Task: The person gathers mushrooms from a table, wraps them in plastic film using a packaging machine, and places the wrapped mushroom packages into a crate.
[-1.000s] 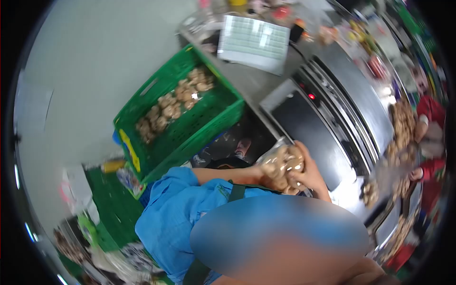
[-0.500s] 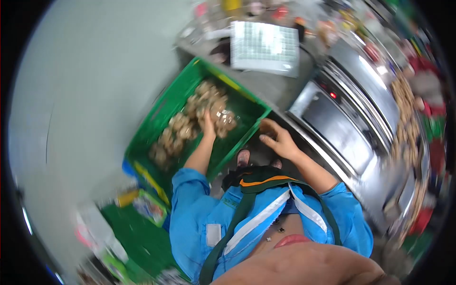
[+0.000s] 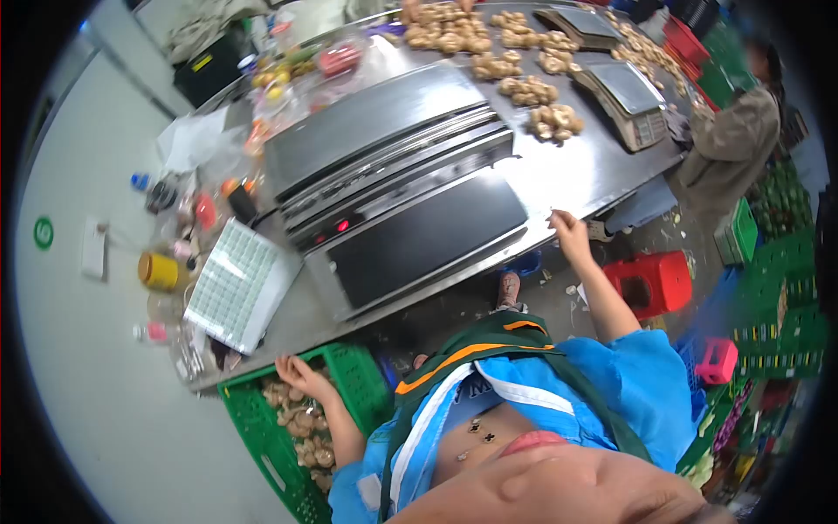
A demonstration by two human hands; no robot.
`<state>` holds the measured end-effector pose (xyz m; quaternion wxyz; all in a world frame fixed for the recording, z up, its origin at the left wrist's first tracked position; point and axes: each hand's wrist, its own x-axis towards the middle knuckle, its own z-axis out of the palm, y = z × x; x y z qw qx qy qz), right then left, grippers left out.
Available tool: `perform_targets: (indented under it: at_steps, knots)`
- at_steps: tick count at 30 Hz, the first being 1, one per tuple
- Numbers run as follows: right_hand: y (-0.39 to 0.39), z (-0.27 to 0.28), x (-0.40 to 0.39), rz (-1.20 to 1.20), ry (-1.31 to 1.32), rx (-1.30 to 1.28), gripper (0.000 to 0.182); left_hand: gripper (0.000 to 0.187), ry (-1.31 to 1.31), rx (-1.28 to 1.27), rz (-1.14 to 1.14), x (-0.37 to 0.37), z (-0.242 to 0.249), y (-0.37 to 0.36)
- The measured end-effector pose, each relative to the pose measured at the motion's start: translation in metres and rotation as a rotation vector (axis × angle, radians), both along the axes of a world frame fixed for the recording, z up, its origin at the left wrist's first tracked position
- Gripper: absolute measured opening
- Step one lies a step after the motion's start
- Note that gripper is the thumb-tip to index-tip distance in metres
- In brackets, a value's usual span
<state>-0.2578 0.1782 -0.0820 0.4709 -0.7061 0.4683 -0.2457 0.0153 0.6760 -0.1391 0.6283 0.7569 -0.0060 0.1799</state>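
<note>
My left hand [image 3: 301, 377] is over the green crate [image 3: 271, 463] at lower left, near its far corner. Its fingers are apart, and nothing shows in them. Brown mushrooms [image 3: 301, 424] lie below it in the crate, with a shine like clear film. My right hand [image 3: 570, 236] is raised by the front edge of the steel table [image 3: 559, 179], fingers loosely bent and no object visible in them. Bunches of mushrooms [image 3: 554, 122] rest on the table beyond it. Left of that hand stands a film-wrapping machine [image 3: 428, 244] with a dark plate and red light.
Two scales [image 3: 624, 92] stand among mushrooms on the table. A sheet of labels [image 3: 240, 284] lies at its left end, near bottles and bags. A red stool [image 3: 650, 284] is on the floor at right. Another person [image 3: 733, 131] stands at the far right, near stacked green crates [image 3: 777, 297].
The view has swung right, bringing the table and its mushrooms into sight. My left hand has come up from the mushrooms to the crate's far end. My right hand has moved away from the crate's rim.
</note>
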Motion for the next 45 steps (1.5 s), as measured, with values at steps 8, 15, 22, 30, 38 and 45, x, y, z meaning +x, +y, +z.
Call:
perform_targets:
  at_steps: [8, 15, 22, 30, 38, 45]
  knots:
    - [-0.332, -0.051, 0.013, -0.130, -0.215, -0.122, 0.047, 0.067, 0.312, -0.216, -1.343, -0.121, 0.082, -0.480]
    - [-0.467, -0.080, 0.058, 0.003, 0.075, -0.015, 0.061, 0.103, 0.645, 0.054, -0.781, -0.089, -0.012, -0.768]
    - [-0.413, -0.077, 0.046, 0.117, 0.170, -0.298, 0.060, 0.107, 0.358, 0.294, -0.849, -0.120, -0.008, -0.789]
    - [-0.315, 0.079, 0.160, 0.154, -0.126, -0.615, 0.056, 0.104, -0.196, 0.226, -0.680, -0.009, 0.122, -0.692]
    - [-0.111, 0.069, 0.351, 0.406, -0.116, -0.351, 0.065, 0.097, 0.022, 0.108, -0.639, 0.202, 0.098, -0.462]
    - [-0.034, 0.071, 0.387, 0.428, 0.082, -0.431, 0.071, 0.099, 0.229, 0.627, -0.657, 0.235, 0.130, -0.371]
